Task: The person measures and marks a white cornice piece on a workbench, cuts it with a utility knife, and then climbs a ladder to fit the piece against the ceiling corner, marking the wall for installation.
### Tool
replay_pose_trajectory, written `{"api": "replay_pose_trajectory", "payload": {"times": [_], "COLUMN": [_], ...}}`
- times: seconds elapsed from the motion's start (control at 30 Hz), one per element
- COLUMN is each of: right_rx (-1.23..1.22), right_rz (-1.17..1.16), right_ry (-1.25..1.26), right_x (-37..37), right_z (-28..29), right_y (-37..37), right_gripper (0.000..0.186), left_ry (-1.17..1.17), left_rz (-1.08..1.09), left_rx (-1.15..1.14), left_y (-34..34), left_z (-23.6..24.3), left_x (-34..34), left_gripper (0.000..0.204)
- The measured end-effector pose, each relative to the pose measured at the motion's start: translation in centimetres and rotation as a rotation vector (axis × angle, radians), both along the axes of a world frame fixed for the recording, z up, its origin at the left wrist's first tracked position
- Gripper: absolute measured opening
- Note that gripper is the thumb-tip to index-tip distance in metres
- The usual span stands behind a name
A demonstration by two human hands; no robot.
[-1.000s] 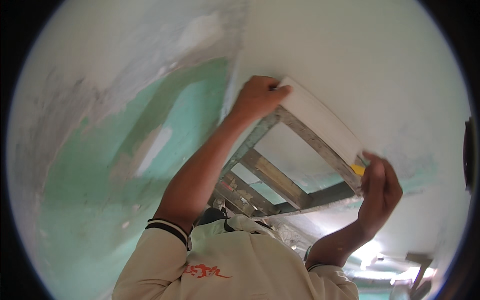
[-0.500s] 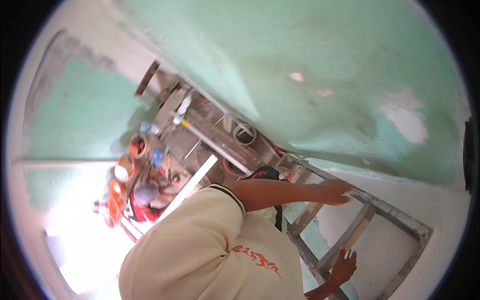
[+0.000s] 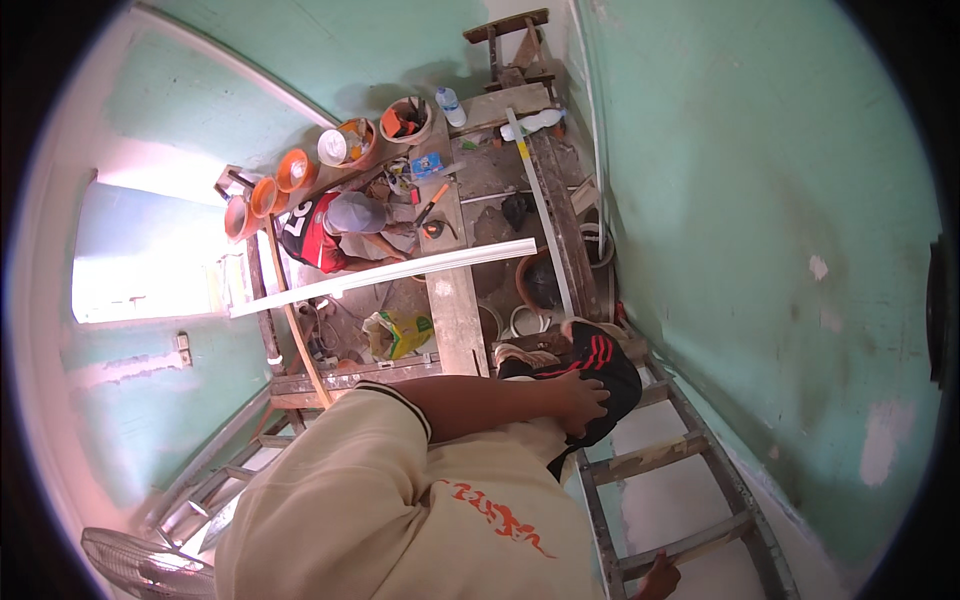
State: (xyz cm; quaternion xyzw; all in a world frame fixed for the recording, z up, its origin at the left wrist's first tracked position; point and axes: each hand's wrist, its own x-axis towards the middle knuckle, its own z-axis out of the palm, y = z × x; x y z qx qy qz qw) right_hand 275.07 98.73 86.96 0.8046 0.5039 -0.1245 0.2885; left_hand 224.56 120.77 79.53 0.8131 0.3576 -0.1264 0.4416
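Note:
My left hand (image 3: 582, 402) lies with its fingers apart on the black trouser leg (image 3: 622, 385) over my bent knee, holding nothing. At the lower edge my right hand (image 3: 658, 578) is partly cut off, right by a rung of the wooden ladder (image 3: 690, 545); whether its fingers close round the rung cannot be made out. Ahead of me a long white ribbed strip (image 3: 400, 272) lies across a wooden plank (image 3: 456, 320). Farther right, a long metal straightedge (image 3: 540, 200) with a yellow part slants over the boards.
Below left, a person in a grey cap (image 3: 356, 213) works beside an orange-handled tool (image 3: 433, 203). Orange buckets (image 3: 297, 170), a water bottle (image 3: 451, 106) and a wooden stool (image 3: 508, 25) stand beyond. A yellow-green sack (image 3: 398, 333) lies lower. A fan (image 3: 145, 565) stands lower left.
My view has swung toward the left and the boards. My left hand has come off the ladder's rail onto my leg. The right hand now shows lower, by a rung.

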Motion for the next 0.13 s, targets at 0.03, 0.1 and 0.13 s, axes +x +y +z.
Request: {"api": "replay_pose_trajectory", "payload": {"times": [0.03, 0.1, 0.13], "right_rx": [-0.013, -0.041, -0.04], "right_rz": [-0.004, -0.022, -0.015], "right_ry": [-0.017, -0.052, -0.054], "right_x": [0.2, 0.7, 0.8], "right_z": [-0.1, -0.4, -0.6], "right_y": [0.1, 0.2, 0.8], "right_gripper": [0.065, 0.069, 0.069], "left_ry": [-0.039, -0.079, -0.077], "left_rz": [0.038, 0.121, 0.166], "left_rx": [0.038, 0.059, 0.04], "left_y": [-0.9, -1.6, -1.6], "left_z": [-1.6, -3.5, -4.0], "left_x": [-0.8, -2.8, -4.3], "left_gripper": [0.079, 0.084, 0.086]}}
